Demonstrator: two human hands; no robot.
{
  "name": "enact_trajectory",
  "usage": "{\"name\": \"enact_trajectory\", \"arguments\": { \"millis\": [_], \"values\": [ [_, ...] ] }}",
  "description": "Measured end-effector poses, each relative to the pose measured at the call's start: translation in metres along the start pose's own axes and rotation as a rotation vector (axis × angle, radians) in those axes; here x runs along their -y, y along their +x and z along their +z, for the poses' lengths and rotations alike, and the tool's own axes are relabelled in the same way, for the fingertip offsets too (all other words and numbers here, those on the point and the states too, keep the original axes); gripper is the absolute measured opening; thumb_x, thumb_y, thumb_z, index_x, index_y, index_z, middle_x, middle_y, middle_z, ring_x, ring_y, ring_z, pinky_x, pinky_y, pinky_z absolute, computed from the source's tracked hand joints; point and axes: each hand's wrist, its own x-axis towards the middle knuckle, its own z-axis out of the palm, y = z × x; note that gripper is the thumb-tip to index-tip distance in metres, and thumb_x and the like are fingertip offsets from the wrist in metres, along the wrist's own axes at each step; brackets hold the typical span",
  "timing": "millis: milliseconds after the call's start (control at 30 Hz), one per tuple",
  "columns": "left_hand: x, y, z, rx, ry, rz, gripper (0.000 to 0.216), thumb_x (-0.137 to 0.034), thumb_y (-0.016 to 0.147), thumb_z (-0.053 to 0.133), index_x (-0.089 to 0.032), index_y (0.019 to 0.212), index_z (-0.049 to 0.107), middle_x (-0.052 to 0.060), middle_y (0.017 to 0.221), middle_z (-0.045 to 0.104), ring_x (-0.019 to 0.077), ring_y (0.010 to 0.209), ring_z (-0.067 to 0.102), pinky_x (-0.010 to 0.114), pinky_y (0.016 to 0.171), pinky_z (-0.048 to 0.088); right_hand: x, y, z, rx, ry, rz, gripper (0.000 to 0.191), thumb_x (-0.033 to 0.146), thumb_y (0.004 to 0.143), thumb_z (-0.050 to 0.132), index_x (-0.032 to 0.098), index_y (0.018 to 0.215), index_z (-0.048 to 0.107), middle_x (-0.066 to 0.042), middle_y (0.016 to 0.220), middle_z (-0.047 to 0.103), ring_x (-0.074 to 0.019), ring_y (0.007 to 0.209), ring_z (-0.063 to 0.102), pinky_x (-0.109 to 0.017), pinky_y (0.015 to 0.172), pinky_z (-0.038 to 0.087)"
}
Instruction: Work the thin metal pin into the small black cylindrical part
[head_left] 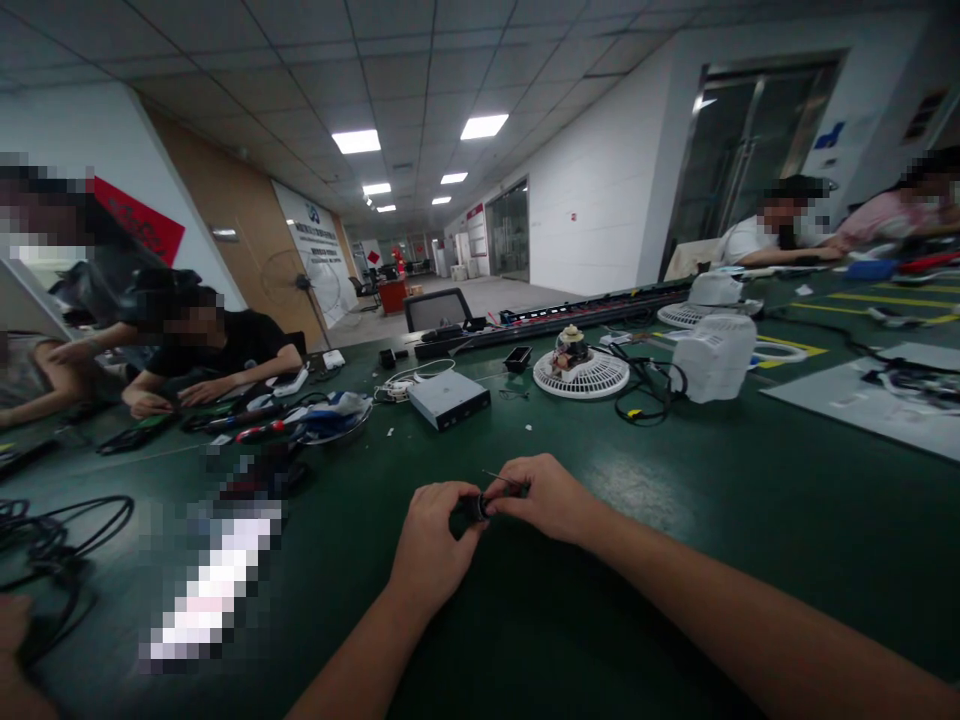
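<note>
My left hand is closed around a small black round part, gripped between thumb and fingertips above the green table. Close against it, the fingers of my right hand pinch together at the part's right side. A thin rod, perhaps metal, sticks out to the left from the right fingers; its exact kind is too small to tell. Most of the black part is hidden by the fingers of both hands.
Beyond my hands lie a silver disc drive, a small black box, a white fan grille with a motor and a white plastic housing. Black cables lie at left. Other people sit at the far left and right.
</note>
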Motion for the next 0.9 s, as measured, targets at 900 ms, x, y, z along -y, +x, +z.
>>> {"name": "enact_trajectory", "arguments": {
  "millis": [900],
  "values": [
    [0.007,0.002,0.001,-0.039,0.037,-0.113,0.027,-0.015,0.072,0.070,-0.026,0.096,0.066,0.001,0.096,0.071,0.0237,0.094,0.063,0.041,0.085,0.047,-0.005,-0.001,-0.011,0.019,-0.172,0.107,0.019,0.025,0.086,0.055,0.018,0.102,0.063,-0.004,0.087,0.068,-0.0144,0.073,0.060,-0.026,0.063,0.043]
  ]
}}
